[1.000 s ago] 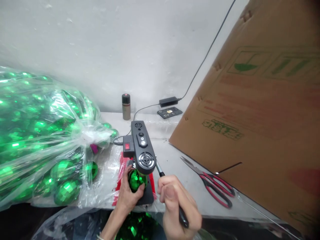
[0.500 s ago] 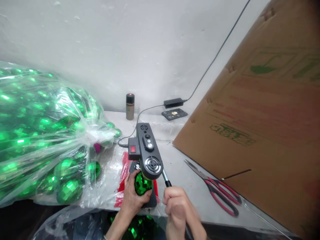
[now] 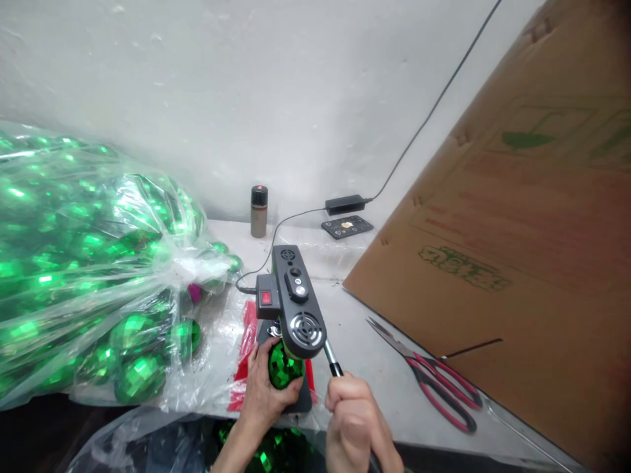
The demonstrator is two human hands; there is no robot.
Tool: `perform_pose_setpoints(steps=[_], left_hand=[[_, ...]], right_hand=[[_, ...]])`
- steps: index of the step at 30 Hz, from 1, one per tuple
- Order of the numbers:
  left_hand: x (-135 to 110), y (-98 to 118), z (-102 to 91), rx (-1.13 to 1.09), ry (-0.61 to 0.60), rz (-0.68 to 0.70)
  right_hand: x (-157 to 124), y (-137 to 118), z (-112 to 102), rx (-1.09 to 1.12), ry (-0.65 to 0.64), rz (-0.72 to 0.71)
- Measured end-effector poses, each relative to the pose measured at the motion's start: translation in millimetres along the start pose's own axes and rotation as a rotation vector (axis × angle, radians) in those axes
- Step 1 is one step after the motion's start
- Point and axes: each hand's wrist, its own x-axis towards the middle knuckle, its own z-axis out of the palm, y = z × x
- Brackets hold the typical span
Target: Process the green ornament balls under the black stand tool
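Observation:
My left hand (image 3: 269, 384) is closed round a shiny green faceted ball (image 3: 284, 365), its thumb on the near right side. The ball sits under the round front end of a black bench machine (image 3: 298, 302) with vent grilles and a red switch (image 3: 266, 297); that end hides the ball's top. To the right, my right hand (image 3: 355, 414) makes a fist round the black grip of a metal lever (image 3: 332, 358) coming out of the machine's side. Red plastic (image 3: 241, 387) lies under the machine's dark base.
A clear bag (image 3: 98, 249) full of green balls fills the left. Red-handled scissors (image 3: 428, 378) lie at right beside a large cardboard box (image 3: 493, 249). Behind stand a small bottle (image 3: 259, 211), a black power adapter (image 3: 345, 204) and a phone (image 3: 346, 226). More green balls (image 3: 276, 450) show below the table edge.
The whole view has shifted slightly, so everything sits a little further right. Both hands keep the same hold on the ball and the lever.

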Motion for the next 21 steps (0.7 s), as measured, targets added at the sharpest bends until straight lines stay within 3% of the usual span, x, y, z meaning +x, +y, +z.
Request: perform_pose_setpoints(steps=[3, 12, 17, 21], left_hand=[[0.1, 1.2, -0.8, -0.003, -0.014, -0.021], [0.4, -0.2, 1.8, -0.012, 0.021, -0.035], [1.2, -1.0, 0.2, -0.005, 0.009, -0.026], [2.4, -1.7, -0.6, 0.038, -0.003, -0.024]], right_hand=[[0.9, -0.2, 1.5, -0.038, -0.003, -0.061], [1.4, -0.2, 4.6, -0.003, 0.009, -0.066], [-3.8, -9.2, 7.8, -0.008, 0.048, 0.082], [-7.0, -9.3, 9.3, 0.028, 0.052, 0.099]])
